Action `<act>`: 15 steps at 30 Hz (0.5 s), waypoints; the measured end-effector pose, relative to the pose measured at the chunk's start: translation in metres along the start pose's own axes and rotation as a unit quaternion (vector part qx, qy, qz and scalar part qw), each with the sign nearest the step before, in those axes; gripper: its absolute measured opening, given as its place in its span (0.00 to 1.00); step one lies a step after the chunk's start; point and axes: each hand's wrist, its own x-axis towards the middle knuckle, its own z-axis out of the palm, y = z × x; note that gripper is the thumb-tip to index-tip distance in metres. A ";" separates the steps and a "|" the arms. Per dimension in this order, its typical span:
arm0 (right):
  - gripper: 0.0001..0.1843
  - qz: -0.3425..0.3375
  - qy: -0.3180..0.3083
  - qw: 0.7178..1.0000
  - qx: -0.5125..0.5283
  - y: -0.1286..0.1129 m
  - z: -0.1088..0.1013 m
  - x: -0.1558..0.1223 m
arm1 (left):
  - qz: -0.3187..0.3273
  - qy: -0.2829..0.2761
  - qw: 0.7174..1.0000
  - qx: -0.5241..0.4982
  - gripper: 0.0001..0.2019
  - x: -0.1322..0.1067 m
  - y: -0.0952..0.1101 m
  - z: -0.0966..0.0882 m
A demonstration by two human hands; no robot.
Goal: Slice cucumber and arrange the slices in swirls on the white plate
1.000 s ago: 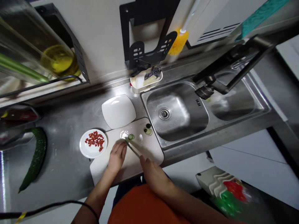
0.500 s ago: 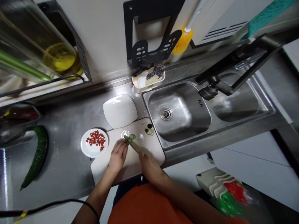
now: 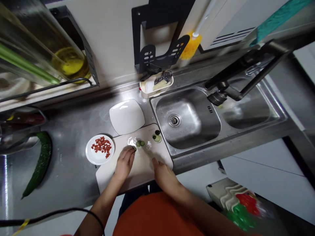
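My left hand (image 3: 124,162) rests on the white cutting board (image 3: 137,175), its fingers curled over a short cucumber piece (image 3: 134,148) of which only the green tip shows. My right hand (image 3: 163,173) is closed round the handle of a knife (image 3: 145,153). The pale blade points up-left towards my left fingertips. A couple of thin cucumber slices (image 3: 140,143) lie just beyond the blade. Cut end pieces (image 3: 156,137) sit at the board's far right corner.
A small round plate of red pieces (image 3: 99,157) touches the board's left. Behind the board lies a bare square white plate (image 3: 126,116). A whole cucumber (image 3: 36,164) lies far left. A double sink (image 3: 187,137) with faucet (image 3: 221,95) is right; a sponge holder (image 3: 156,83) stands behind.
My right hand has drawn back to the right with the knife, and the blade now lies lower against the board. My left hand has stayed on the cucumber piece.
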 end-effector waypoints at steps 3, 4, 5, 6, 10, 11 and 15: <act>0.23 -0.020 0.012 0.999 -0.027 -0.006 -0.002 -0.009 | 0.001 0.001 1.000 0.005 0.11 0.000 0.000 0.000; 0.23 -0.023 0.009 0.999 -0.035 -0.008 -0.002 -0.012 | 0.002 -0.001 1.000 0.006 0.11 0.000 0.000 0.000; 0.23 -0.025 0.002 0.999 -0.041 -0.009 -0.002 -0.015 | 0.003 0.000 1.000 0.008 0.11 0.000 0.000 0.000; 0.23 -0.028 -0.006 0.999 -0.044 -0.011 -0.002 -0.017 | 0.005 0.001 1.000 0.010 0.11 0.000 0.000 0.000; 0.23 -0.036 -0.018 0.998 -0.044 -0.012 -0.003 -0.024 | 0.001 0.004 1.000 0.015 0.10 -0.001 -0.001 0.000; 0.22 -0.039 -0.016 0.998 -0.043 -0.011 -0.003 -0.025 | -0.001 0.002 1.000 0.014 0.10 -0.001 -0.001 0.000; 0.22 -0.043 -0.008 0.998 -0.045 -0.011 -0.003 -0.028 | -0.002 0.005 1.000 0.007 0.10 -0.001 0.000 0.000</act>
